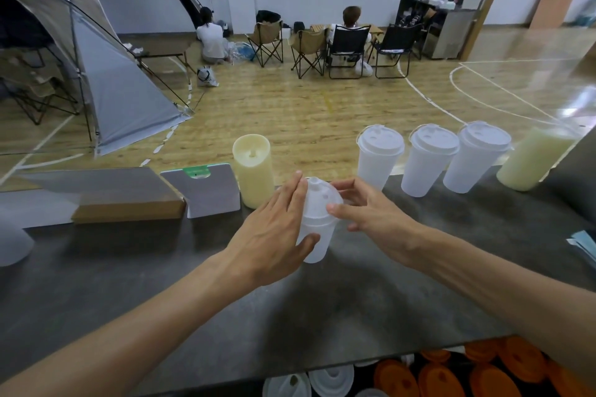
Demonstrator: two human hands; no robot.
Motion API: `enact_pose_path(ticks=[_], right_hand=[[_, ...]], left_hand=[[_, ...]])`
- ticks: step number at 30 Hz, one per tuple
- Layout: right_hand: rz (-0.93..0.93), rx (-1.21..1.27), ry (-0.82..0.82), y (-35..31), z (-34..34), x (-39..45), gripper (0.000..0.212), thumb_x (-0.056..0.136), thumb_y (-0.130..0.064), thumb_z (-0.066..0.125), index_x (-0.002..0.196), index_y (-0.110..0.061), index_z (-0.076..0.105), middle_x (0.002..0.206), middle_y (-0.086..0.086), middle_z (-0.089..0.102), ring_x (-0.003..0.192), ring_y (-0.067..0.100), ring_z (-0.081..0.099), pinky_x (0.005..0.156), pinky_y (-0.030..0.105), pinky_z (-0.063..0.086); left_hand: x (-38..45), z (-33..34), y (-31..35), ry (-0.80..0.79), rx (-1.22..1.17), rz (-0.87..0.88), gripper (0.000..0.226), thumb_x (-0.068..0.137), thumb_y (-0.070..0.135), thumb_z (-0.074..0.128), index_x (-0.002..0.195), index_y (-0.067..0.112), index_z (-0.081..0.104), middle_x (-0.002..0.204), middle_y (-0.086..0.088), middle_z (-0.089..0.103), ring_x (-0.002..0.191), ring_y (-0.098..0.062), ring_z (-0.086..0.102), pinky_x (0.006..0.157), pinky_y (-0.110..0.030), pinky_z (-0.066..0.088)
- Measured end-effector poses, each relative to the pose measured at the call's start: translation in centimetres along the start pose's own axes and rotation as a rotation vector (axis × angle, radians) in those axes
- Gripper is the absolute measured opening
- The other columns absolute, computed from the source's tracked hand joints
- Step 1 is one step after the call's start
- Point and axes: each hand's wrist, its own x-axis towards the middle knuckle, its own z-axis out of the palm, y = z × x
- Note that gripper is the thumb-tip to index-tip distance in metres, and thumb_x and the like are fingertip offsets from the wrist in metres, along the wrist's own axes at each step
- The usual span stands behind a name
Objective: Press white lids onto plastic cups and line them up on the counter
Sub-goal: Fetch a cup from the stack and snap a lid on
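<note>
A frosted plastic cup (pixel 314 248) stands on the dark counter (pixel 354 300) in the middle, with a white lid (pixel 317 200) on its rim. My left hand (pixel 274 235) wraps the cup's left side, thumb across its front. My right hand (pixel 367 213) rests on the lid's right edge with fingers spread over it. Three lidded cups (pixel 379 159) (pixel 425 164) (pixel 474 161) stand in a row along the counter's far edge to the right.
A cream candle-like cylinder (pixel 253 169) stands just behind my left hand, another (pixel 532 161) at the far right. A cardboard box (pixel 129 200) and grey card stand (pixel 213 190) sit far left. White and orange lids (pixel 451 374) lie below the near edge. Beyond are a tent, chairs and seated people.
</note>
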Motion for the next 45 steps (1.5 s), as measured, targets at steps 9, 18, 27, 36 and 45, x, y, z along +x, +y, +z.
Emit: enact_pose_path(ticks=[9, 18, 27, 36, 45], right_hand=[[-0.087, -0.197, -0.086, -0.2, 0.3, -0.4, 0.055, 0.090, -0.040, 0.069, 0.140, -0.040, 0.046, 0.132, -0.026, 0.057, 0.124, -0.007, 0.050, 0.107, 0.027, 0.040], [-0.085, -0.379, -0.056, -0.4, 0.1, 0.0, 0.055, 0.102, -0.050, 0.039, 0.154, -0.031, 0.031, 0.155, -0.013, 0.036, 0.142, 0.006, 0.032, 0.116, 0.030, 0.026], [-0.225, -0.728, 0.075, 0.8, 0.8, 0.4, 0.054, 0.106, -0.041, 0.022, 0.157, -0.022, 0.020, 0.161, -0.003, 0.028, 0.145, 0.015, 0.029, 0.119, 0.035, 0.022], [-0.260, -0.890, 0.088, 0.3, 1.0, 0.2, 0.052, 0.107, -0.034, 0.019, 0.158, -0.019, 0.018, 0.163, -0.002, 0.022, 0.150, 0.008, 0.012, 0.122, 0.030, 0.009], [-0.277, -0.976, 0.092, 0.0, 1.0, 0.4, 0.052, 0.107, -0.032, 0.019, 0.156, -0.017, 0.021, 0.161, 0.000, 0.028, 0.150, 0.010, 0.014, 0.122, 0.032, 0.011]], left_hand=[[-0.1, -0.2, 0.1, -0.025, -0.016, -0.004, 0.092, 0.096, 0.055, 0.044, 0.156, 0.013, -0.012, 0.165, -0.002, -0.016, 0.152, -0.013, -0.006, 0.120, -0.024, 0.001], [0.3, 2.1, 1.8, 0.197, -0.458, -0.176, 0.073, 0.095, 0.058, 0.022, 0.156, 0.019, 0.015, 0.164, 0.009, 0.007, 0.148, 0.002, 0.005, 0.122, -0.025, 0.008], [1.2, 4.4, 4.6, 0.468, -0.835, -0.362, 0.057, 0.095, 0.031, 0.031, 0.152, 0.028, 0.025, 0.158, 0.014, 0.024, 0.145, 0.002, 0.020, 0.122, -0.034, 0.019], [1.3, 4.4, 3.7, 0.465, -1.011, -0.396, 0.056, 0.096, 0.029, 0.030, 0.152, 0.022, 0.034, 0.156, 0.011, 0.035, 0.142, 0.004, 0.028, 0.121, -0.028, 0.023], [2.4, 3.1, 3.0, 0.542, -1.210, -0.441, 0.044, 0.091, 0.015, 0.037, 0.130, 0.014, 0.058, 0.127, 0.003, 0.063, 0.116, -0.006, 0.059, 0.098, -0.021, 0.047]])
